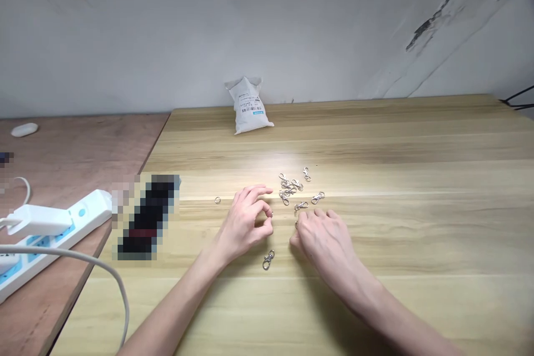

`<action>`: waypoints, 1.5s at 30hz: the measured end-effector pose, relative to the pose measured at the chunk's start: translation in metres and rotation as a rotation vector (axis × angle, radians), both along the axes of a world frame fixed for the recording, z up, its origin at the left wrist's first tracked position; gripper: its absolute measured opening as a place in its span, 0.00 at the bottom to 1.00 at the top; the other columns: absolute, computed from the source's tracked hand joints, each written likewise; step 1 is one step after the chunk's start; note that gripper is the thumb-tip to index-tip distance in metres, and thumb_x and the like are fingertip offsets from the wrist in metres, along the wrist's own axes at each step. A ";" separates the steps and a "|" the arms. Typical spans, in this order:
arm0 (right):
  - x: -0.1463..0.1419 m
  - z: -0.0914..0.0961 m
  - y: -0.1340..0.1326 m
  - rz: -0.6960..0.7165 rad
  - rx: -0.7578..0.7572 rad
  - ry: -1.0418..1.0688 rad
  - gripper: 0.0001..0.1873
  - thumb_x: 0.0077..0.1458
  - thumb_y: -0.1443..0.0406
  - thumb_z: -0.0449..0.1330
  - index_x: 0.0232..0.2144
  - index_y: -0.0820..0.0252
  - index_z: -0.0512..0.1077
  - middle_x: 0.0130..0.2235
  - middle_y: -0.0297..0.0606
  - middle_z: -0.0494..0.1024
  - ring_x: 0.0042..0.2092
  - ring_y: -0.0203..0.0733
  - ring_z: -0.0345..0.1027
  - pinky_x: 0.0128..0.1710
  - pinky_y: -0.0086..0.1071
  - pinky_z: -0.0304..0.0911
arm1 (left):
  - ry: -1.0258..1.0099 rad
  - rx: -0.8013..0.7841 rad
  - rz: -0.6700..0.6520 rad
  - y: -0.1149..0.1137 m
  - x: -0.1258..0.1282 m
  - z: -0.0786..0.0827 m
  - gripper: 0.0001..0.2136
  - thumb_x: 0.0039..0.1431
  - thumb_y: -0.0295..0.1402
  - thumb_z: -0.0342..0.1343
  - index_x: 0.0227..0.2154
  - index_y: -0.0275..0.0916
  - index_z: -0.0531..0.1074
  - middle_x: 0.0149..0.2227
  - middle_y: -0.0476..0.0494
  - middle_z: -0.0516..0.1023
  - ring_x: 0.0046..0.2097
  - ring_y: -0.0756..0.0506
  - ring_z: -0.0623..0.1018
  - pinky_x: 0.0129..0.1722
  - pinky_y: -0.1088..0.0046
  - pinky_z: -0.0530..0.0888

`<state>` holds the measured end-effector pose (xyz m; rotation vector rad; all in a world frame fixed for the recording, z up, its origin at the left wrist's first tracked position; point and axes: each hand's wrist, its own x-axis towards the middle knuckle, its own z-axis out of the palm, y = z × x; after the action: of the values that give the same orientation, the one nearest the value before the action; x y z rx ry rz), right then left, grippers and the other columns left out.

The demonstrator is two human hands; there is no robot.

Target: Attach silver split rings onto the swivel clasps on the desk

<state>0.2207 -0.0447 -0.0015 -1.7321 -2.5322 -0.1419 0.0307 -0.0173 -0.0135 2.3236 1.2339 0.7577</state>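
My left hand (pixel 246 225) hovers over the pale wooden table with its fingers curled toward the thumb. Whether the fingertips pinch something small is too hard to tell. My right hand (pixel 323 239) lies palm down with its fingers apart, holding nothing visible, and a tiny metal piece (pixel 296 223) shows beside it. Between and above the hands lies a tangled heap of silver swivel clasps (pixel 289 186). Loose clasps (pixel 317 197) sit around it. Another swivel clasp (pixel 268 260) lies below my hands, and a small split ring (pixel 217 200) lies left of my left hand.
A white power strip (pixel 54 233) with a plug and cable lies on the lower reddish board (pixel 75 161) at left. A pixelated dark object (pixel 146 217) stands near the table's left edge. A white barcoded pouch (pixel 249 105) leans at the back by the wall.
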 end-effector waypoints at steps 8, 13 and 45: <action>0.011 -0.006 -0.007 0.087 0.096 -0.087 0.10 0.39 0.76 0.54 0.17 0.57 0.61 0.17 0.38 0.68 0.24 0.44 0.62 0.27 0.37 0.46 | 0.003 -0.016 -0.024 -0.001 0.000 0.000 0.06 0.53 0.22 0.54 0.30 0.40 0.67 0.54 0.42 0.71 0.60 0.40 0.65 0.57 0.57 0.64; 0.016 -0.005 -0.013 0.116 0.126 -0.161 0.09 0.40 0.77 0.55 0.20 0.58 0.64 0.20 0.40 0.69 0.26 0.46 0.62 0.28 0.37 0.47 | 0.008 -0.014 -0.022 -0.001 0.001 0.001 0.06 0.53 0.22 0.54 0.30 0.40 0.67 0.54 0.43 0.71 0.59 0.41 0.66 0.57 0.58 0.64; 0.013 -0.001 0.020 0.306 -0.009 0.180 0.05 0.60 0.68 0.53 0.34 0.61 0.70 0.32 0.37 0.74 0.32 0.38 0.66 0.30 0.32 0.50 | 0.078 -0.020 0.002 0.005 -0.008 -0.001 0.04 0.54 0.24 0.53 0.30 0.40 0.68 0.54 0.42 0.71 0.58 0.41 0.68 0.56 0.58 0.65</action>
<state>0.2340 -0.0248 -0.0026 -1.2729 -2.6227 0.0417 0.0231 -0.0124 -0.0144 2.3566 1.2708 0.6584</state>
